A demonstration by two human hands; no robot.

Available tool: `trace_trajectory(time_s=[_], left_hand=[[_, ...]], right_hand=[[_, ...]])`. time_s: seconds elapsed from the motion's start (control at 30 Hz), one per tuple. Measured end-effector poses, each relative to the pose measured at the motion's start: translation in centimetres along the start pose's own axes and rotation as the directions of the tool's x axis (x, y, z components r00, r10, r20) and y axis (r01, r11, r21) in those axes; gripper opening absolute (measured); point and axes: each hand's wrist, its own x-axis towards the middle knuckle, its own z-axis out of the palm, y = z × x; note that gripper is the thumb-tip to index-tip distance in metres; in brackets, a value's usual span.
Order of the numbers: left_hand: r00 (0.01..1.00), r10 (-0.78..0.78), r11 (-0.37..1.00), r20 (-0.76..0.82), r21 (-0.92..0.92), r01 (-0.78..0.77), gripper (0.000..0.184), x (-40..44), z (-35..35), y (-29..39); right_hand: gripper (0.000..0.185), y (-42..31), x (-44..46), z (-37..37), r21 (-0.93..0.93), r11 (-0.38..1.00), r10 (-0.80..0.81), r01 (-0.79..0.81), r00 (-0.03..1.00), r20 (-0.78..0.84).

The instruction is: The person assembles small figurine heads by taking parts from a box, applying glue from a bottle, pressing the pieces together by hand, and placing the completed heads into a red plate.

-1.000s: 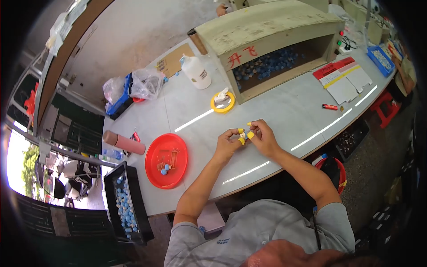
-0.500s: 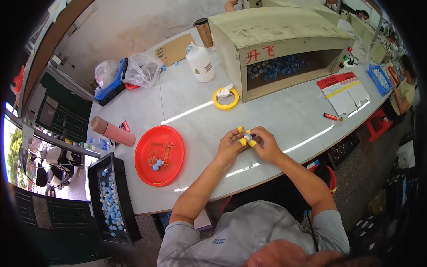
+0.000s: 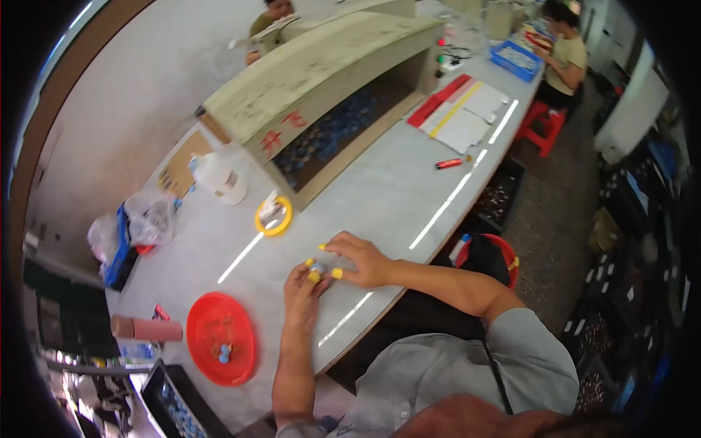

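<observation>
A small blue-and-pale round piece (image 3: 318, 269) is pinched between the thumb and fingers of my left hand (image 3: 298, 298), above the table. Yellow wraps cover several fingertips on both hands. My right hand (image 3: 363, 263) is just to the right, its thumb and index finger spread apart with nothing visible between them. The right thumb tip is close to the piece; whether they touch I cannot tell. Left of my hands, a red round tray (image 3: 198, 328) holds a few blue pieces (image 3: 225, 353) and small pale bits.
A worn cream box (image 3: 321, 69) full of blue pieces stands behind my hands, near a yellow tape roll (image 3: 285, 221) and a white bottle (image 3: 223, 180). A pink flask (image 3: 157, 329) and black bin (image 3: 157, 376) are at left. Another person (image 3: 566, 58) sits far right.
The view has swung right and tilted. My right thumb and index finger have spread away from the piece, which both hands were around before. My left hand still grips it.
</observation>
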Motion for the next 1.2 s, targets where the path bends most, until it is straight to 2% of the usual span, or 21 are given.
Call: trace_trajectory(time_s=[0.07, 0.13, 0.2, 0.27, 0.33, 0.43, 0.53, 0.57, 0.67, 0.7, 0.8, 0.83, 0.87, 0.9, 0.93, 1.0, 1.1, 1.2], left_hand=[[0.998, -0.061, 0.998, 0.007, 0.018, 0.061, 0.024, 0.2, -0.8, -0.3], [0.995, -0.098, 0.995, 0.01, 0.009, 0.098, 0.022, 0.3, 0.0, -0.3], [0.993, -0.119, 0.993, -0.025, 0.008, 0.12, 0.02, -0.1, 0.4, 0.1], [0.992, -0.126, 0.992, -0.029, 0.016, 0.127, 0.021, -0.1, 0.5, 0.2], [0.992, -0.12, 0.992, -0.025, 0.029, 0.121, 0.021, -0.2, 0.9, 0.2], [0.991, -0.135, 0.99, 0.015, 0.038, 0.134, 0.022, -0.1, 0.5, 0.3], [0.984, -0.178, 0.981, -0.019, 0.075, 0.179, 0.022, -0.1, 0.6, 0.6], [0.982, -0.186, 0.978, -0.016, 0.09, 0.186, 0.023, 0.0, 0.5, 0.6], [0.975, -0.223, 0.965, -0.009, 0.136, 0.222, 0.025, 0.3, 0.8, 0.5], [0.97, -0.242, 0.958, -0.009, 0.155, 0.24, 0.026, 0.4, 1.1, 0.7], [0.955, -0.297, 0.936, 0.002, 0.198, 0.291, 0.029, 0.6, 2.1, 1.6], [0.951, -0.31, 0.934, 0.013, 0.191, 0.302, 0.03, 0.9, 2.1, 1.6], [0.961, -0.274, 0.949, 0.042, 0.171, 0.263, 0.032, 1.3, 2.1, 1.3], [0.969, -0.242, 0.961, 0.06, 0.154, 0.23, 0.033, 1.5, 1.8, 0.8], [0.969, -0.241, 0.96, 0.058, 0.163, 0.229, 0.033, 1.6, 1.5, 0.5], [0.971, -0.234, 0.961, 0.046, 0.162, 0.224, 0.032, 1.7, 0.9, 0.5], [0.974, -0.226, 0.97, 0.033, 0.1, 0.221, 0.03, 1.7, 0.6, 0.3], [0.98, -0.192, 0.98, 0.048, 0.06, 0.189, 0.029, 1.7, 0.3, 0.0]], right_hand=[[0.051, -0.6, -1.1, -3.1, -0.01, 0.999, 0.03, -0.031, 0.991, -0.13], [0.052, 1.0, -3.1, -7.1, -0.172, 0.98, 0.021, -0.098, 0.916, -0.401], [0.052, 3.6, -5.2, -12.3, -0.373, 0.872, -0.014, -0.316, 0.746, -0.666], [0.057, 7.0, -7.2, -17.7, -0.288, 0.771, 0.062, -0.568, 0.516, -0.854], [0.06, 10.4, -8.5, -22.6, -0.391, 0.601, -0.004, -0.697, 0.487, -0.873], [0.059, 12.1, -7.9, -26.0, -0.357, 0.473, 0.153, -0.806, 0.473, -0.868], [0.055, 13.7, -7.4, -27.2, -0.323, 0.429, 0.244, -0.844, 0.452, -0.858], [0.047, 14.3, -7.4, -27.2, -0.291, 0.439, 0.237, -0.85, 0.423, -0.875], [0.043, 16.0, -8.2, -27.4, -0.307, 0.463, 0.182, -0.832, 0.427, -0.886], [0.037, 16.4, -8.6, -27.2, -0.363, 0.501, 0.042, -0.786, 0.441, -0.897], [0.031, 13.3, -7.5, -24.8, -0.22, 0.758, 0.096, -0.615, 0.437, -0.894], [0.028, 12.3, -6.7, -23.0, -0.136, 0.854, 0.156, -0.503, 0.496, -0.854], [0.026, 11.0, -6.1, -20.8, -0.019, 0.92, 0.22, -0.393, 0.556, -0.801], [0.023, 8.2, -5.0, -18.2, 0.007, 0.911, 0.283, -0.413, 0.612, -0.739], [0.027, 7.0, -4.3, -15.6, 0.113, 0.93, 0.334, -0.35, 0.673, -0.66], [0.028, 4.4, -3.6, -10.9, 0.33, 0.864, 0.498, -0.38, 0.745, -0.444], [0.028, 1.4, -2.3, -5.6, 0.2, 0.9, 0.428, -0.388, 0.875, -0.227], [0.026, 0.1, -1.4, -2.7, 0.117, 0.952, 0.296, -0.284, 0.949, -0.103]])
